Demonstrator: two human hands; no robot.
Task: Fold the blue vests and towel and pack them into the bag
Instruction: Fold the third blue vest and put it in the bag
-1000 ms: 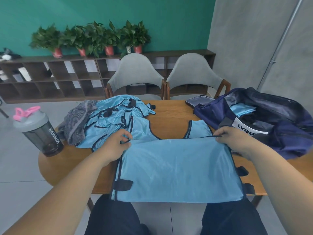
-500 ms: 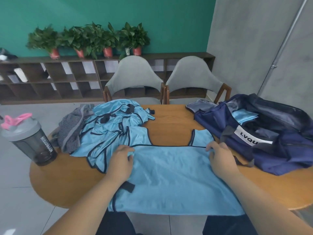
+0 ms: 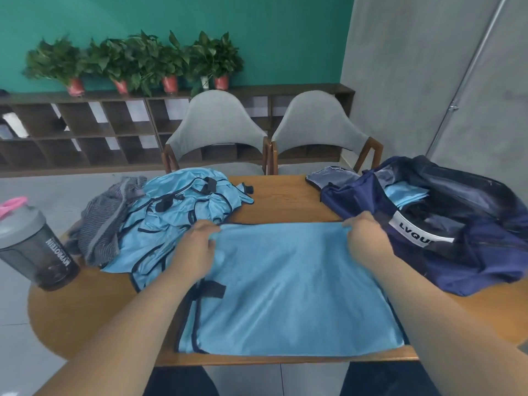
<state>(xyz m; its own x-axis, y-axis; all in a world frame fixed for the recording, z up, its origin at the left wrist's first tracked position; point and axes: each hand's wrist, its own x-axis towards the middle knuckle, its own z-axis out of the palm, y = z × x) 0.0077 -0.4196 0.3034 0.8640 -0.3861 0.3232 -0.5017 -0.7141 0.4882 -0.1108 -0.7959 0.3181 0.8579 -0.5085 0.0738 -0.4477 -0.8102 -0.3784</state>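
A light blue vest (image 3: 291, 290) lies flat on the wooden table (image 3: 85, 318) in front of me, folded into a rectangle. My left hand (image 3: 197, 247) pinches its far left corner and my right hand (image 3: 365, 238) pinches its far right corner. A heap of several more blue vests (image 3: 177, 218) lies at the left, partly over a grey striped towel (image 3: 103, 221). The navy bag (image 3: 457, 224) stands open at the right, with a folded blue vest (image 3: 405, 195) inside it.
A grey shaker bottle (image 3: 34, 247) with a pink loop stands at the table's left edge. Two grey chairs (image 3: 217, 132) stand behind the table. A low shelf (image 3: 85, 130) with potted plants runs along the green wall.
Both hands carried the vest's near half away from me, over the shoulder straps. The straps are now covered and the vest lies wholly on the table instead of hanging over its edge.
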